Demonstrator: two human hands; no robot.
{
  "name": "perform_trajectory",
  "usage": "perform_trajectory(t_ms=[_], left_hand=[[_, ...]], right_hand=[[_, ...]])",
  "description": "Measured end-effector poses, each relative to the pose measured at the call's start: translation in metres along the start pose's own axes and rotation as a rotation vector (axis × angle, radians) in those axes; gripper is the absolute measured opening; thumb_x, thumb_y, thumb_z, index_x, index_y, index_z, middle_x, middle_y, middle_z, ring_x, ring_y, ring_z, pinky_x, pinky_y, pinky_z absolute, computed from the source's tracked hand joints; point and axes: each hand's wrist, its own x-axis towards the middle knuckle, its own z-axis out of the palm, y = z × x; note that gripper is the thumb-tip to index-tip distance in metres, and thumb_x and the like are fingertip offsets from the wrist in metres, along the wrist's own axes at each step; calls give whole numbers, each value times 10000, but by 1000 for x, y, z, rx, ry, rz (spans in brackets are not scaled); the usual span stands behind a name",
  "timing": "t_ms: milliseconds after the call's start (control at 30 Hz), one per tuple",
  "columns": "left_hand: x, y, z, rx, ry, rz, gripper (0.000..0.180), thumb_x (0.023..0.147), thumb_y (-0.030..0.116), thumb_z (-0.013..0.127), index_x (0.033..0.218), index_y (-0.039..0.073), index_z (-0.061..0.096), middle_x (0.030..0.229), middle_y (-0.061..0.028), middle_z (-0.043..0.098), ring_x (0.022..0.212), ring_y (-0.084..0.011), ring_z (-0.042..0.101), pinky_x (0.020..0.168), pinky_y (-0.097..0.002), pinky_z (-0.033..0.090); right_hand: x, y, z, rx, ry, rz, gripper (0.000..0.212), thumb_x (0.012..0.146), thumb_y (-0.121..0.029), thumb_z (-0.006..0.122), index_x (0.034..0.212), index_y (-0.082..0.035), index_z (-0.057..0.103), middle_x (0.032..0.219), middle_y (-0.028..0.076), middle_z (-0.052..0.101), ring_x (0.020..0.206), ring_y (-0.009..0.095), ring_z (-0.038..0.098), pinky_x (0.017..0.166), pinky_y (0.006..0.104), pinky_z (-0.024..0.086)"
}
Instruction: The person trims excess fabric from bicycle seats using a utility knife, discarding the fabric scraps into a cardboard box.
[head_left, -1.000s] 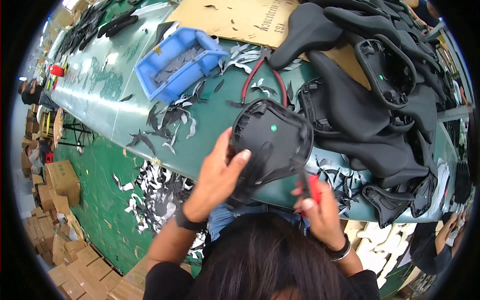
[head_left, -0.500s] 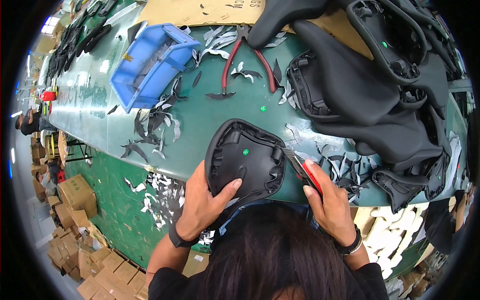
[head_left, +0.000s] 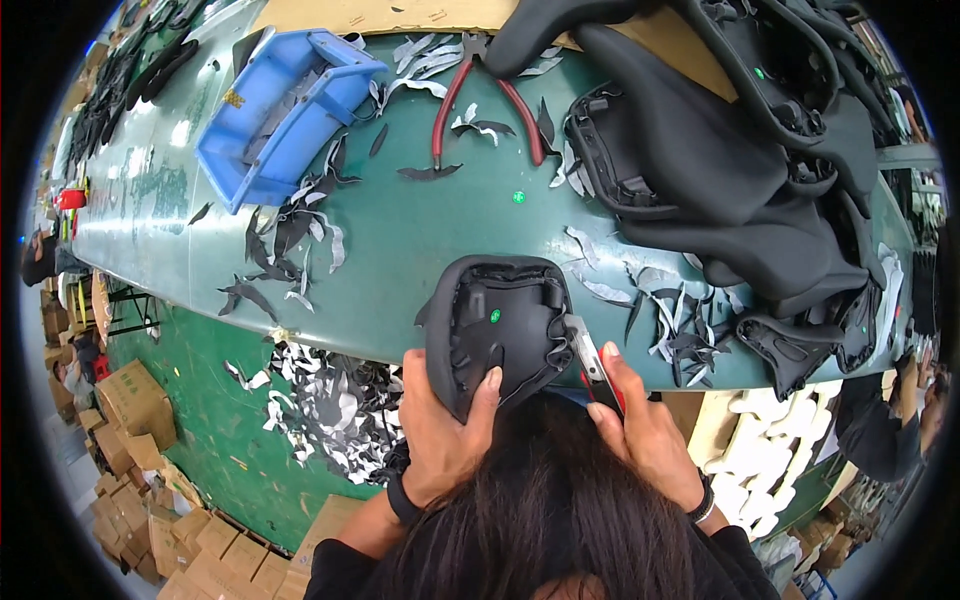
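Note:
Underside up, a black bicycle saddle (head_left: 523, 345) rests in my left hand (head_left: 445, 435), at the table's near edge. My left thumb lies on its inner face, below a small green round sticker (head_left: 495, 316); the other fingers are hidden beneath. In my right hand (head_left: 640, 435) is a red and black utility knife (head_left: 594, 370). Its blade end meets the saddle's right rim, where the black cover is folded in with puckers. Whether the blade is cutting into the cover cannot be made out. My hair covers the saddle's nearest part.
More black saddles (head_left: 690, 140) are piled at the right. Red-handled pliers (head_left: 522, 115) and a blue bin (head_left: 285, 115) lie at the back of the green table (head_left: 400, 235). Trimmed scraps (head_left: 690, 330) litter the table and the floor at left. Cardboard boxes (head_left: 140, 405) stand lower left.
The saddle has turned and tilted in my left hand. My right hand has brought the knife nearer, from the upper right corner down along the right rim. The view has shifted slightly.

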Motion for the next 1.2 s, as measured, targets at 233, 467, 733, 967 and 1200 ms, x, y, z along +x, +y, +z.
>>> perform_trajectory(t_ms=[233, 467, 733, 967, 1200], left_hand=[[-10, -4, 1, 206, 14, 208, 389, 792, 213, 758, 977, -1, 491, 945, -151, 528, 664, -323, 589, 532, -402, 464], [-6, -4, -4, 229, 20, 307, 393, 777, 218, 764, 963, -2, 497, 943, -157, 527, 650, -348, 581, 536, -419, 470], [5, -3, -10, 168, -14, 162, 350, 818, 192, 719, 995, -15, 499, 975, -159, 560, 767, -347, 613, 643, -409, 493], [21, 1, 10, -635, 75, -81, 399, 945, 255, 606, 1184, -58, 541, 1085, -150, 627, 952, -219, 601, 865, -368, 469], [50, 55, -26, -149, -593, 127, 322, 950, 281, 518, 763, 22, 559, 670, -119, 596, 603, -296, 616, 597, -389, 486]], right_hand=[[-4, 32, 5, 181, 239, 32, 635, 910, -165, 623, 1439, -31, 299, 1204, 228, 589, 908, 311, 671, 782, 389, 516], [66, 1, 22, 105, 410, -277, 733, 785, 69, 664, 1427, 6, 315, 1190, 283, 577, 992, 437, 617, 847, 405, 496], [67, -17, 16, 337, 271, -113, 539, 818, -24, 655, 1304, 1, 422, 899, 69, 632, 792, 130, 622, 741, 285, 497], [98, -52, -18, 734, 112, -160, 339, 788, -43, 650, 1102, -3, 528, 835, 2, 582, 709, 52, 532, 640, 222, 448], [148, -52, -44, 305, 35, -177, 343, 756, -19, 664, 1076, -18, 540, 804, -20, 572, 711, 33, 504, 656, 192, 420]])
